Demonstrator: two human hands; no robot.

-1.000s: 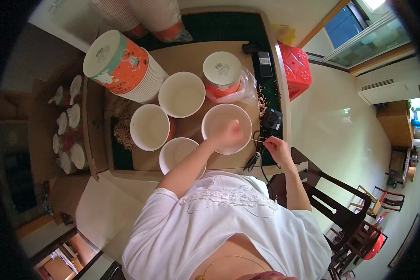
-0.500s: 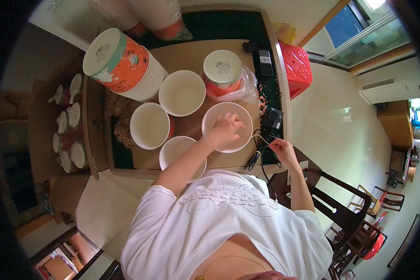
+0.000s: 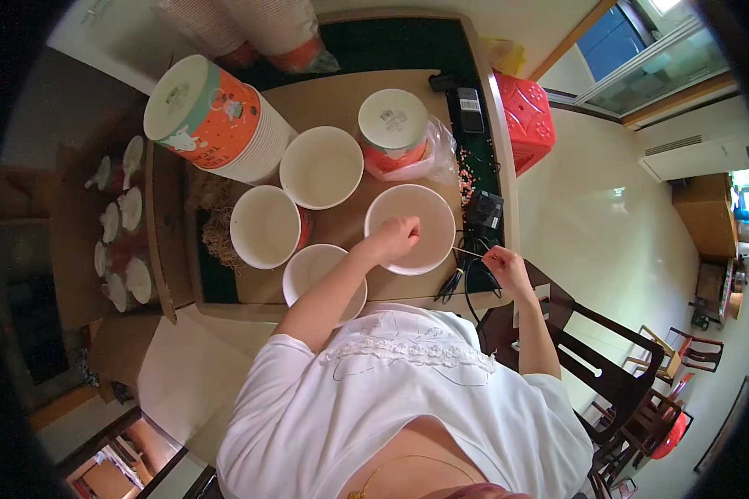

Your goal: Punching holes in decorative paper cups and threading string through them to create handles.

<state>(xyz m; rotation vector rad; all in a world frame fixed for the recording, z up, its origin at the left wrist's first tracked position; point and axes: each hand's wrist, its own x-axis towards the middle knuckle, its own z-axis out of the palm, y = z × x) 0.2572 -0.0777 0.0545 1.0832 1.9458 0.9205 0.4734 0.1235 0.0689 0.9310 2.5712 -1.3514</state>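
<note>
A big paper bucket (image 3: 433, 229) is set on the counter (image 3: 241, 311), open side up, near the person's body. Half a second ago, the left hand (image 3: 395, 241) was spread wide inside it; now its fingers are curled up over the bucket's left part. Whether anything is held there cannot be told. A thin white cord (image 3: 468, 252) is pinched by the right hand (image 3: 504, 264), just past the bucket's right side. The cord was bent and loose; now it is held straight, so slack seems to have been pulled out.
</note>
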